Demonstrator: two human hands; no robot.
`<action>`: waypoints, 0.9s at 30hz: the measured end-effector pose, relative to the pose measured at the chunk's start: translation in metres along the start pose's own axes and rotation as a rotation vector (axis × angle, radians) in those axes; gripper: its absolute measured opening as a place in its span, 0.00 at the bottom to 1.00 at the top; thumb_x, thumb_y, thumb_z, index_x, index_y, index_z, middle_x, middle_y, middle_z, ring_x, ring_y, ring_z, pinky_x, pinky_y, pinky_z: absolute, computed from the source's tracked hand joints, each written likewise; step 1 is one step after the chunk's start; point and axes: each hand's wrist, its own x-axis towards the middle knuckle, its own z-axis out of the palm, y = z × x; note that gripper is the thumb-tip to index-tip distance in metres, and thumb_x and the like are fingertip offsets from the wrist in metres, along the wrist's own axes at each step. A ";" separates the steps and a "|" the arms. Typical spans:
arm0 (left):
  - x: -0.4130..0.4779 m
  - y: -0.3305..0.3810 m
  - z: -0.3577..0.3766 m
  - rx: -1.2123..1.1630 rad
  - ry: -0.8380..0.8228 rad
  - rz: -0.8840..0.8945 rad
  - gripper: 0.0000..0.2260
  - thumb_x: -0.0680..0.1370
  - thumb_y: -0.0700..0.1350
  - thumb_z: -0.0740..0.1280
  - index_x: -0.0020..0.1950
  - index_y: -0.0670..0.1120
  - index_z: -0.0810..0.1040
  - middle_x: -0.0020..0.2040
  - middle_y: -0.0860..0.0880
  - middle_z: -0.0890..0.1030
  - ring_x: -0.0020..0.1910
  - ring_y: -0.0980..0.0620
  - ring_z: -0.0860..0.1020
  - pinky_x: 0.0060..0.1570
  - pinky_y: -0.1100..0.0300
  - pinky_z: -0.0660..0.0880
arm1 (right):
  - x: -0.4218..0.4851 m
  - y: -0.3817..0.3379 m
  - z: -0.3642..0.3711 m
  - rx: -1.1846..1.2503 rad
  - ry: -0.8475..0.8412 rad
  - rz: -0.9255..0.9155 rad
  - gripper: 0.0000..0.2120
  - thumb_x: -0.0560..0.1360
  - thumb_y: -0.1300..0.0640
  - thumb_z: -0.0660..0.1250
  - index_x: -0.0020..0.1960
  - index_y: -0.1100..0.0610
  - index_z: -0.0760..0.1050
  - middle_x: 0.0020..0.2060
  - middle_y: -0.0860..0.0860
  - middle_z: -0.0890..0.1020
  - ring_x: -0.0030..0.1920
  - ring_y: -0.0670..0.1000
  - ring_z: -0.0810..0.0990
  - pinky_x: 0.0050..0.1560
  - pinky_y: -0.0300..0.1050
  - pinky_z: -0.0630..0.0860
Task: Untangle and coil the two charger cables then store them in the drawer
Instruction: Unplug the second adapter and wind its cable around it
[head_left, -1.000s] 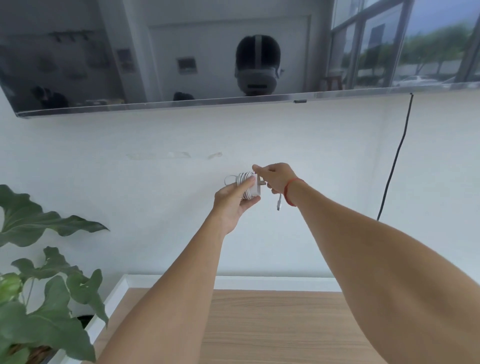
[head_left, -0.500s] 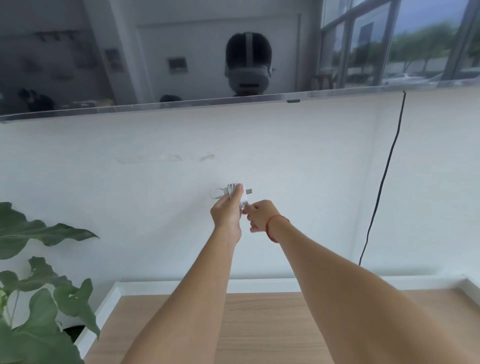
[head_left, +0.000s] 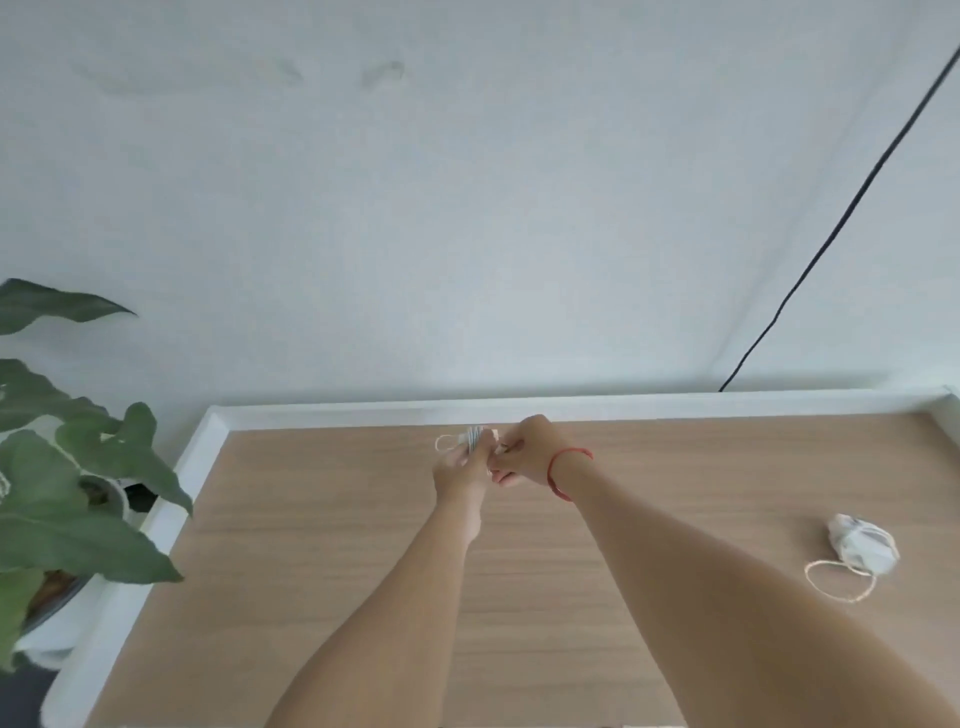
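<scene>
matt wood-grain tabletop (head_left: 363, 545), smooth white cable (head_left: 474, 439); matt wall (head_left: 467, 234)

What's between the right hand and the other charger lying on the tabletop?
Only bare wooden tabletop: the head view shows a clear stretch from the right hand, pinching the held cable, to the other charger.

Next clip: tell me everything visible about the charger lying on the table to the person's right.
The wrapped charger is a small white bundle: a plastic-looking block with white cable wound tightly round it. One loose cable loop, slightly cream-tinted, trails from its near side and lies flat. It rests on the right side of the wooden table, beyond the right forearm. Only the table touches it; the left hand and right hand hold the other charger farther back.
</scene>
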 end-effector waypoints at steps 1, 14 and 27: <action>0.001 -0.013 -0.001 0.032 -0.008 -0.020 0.10 0.73 0.51 0.72 0.33 0.49 0.81 0.38 0.49 0.79 0.39 0.51 0.77 0.51 0.55 0.76 | 0.001 0.014 0.008 0.031 -0.021 0.028 0.05 0.73 0.65 0.66 0.39 0.65 0.78 0.37 0.59 0.83 0.32 0.47 0.83 0.39 0.33 0.80; 0.021 -0.059 -0.027 0.415 -0.179 0.058 0.11 0.78 0.49 0.69 0.43 0.43 0.85 0.39 0.48 0.76 0.34 0.57 0.73 0.33 0.72 0.68 | 0.008 0.075 0.045 0.203 0.165 0.138 0.11 0.65 0.61 0.78 0.43 0.59 0.77 0.35 0.56 0.83 0.34 0.52 0.83 0.38 0.41 0.79; 0.018 -0.059 -0.030 0.216 -0.091 -0.113 0.11 0.69 0.53 0.60 0.38 0.45 0.74 0.39 0.47 0.71 0.41 0.49 0.67 0.45 0.54 0.66 | 0.009 0.077 0.063 0.121 0.306 0.161 0.08 0.71 0.64 0.70 0.42 0.71 0.81 0.38 0.67 0.82 0.33 0.49 0.71 0.35 0.46 0.74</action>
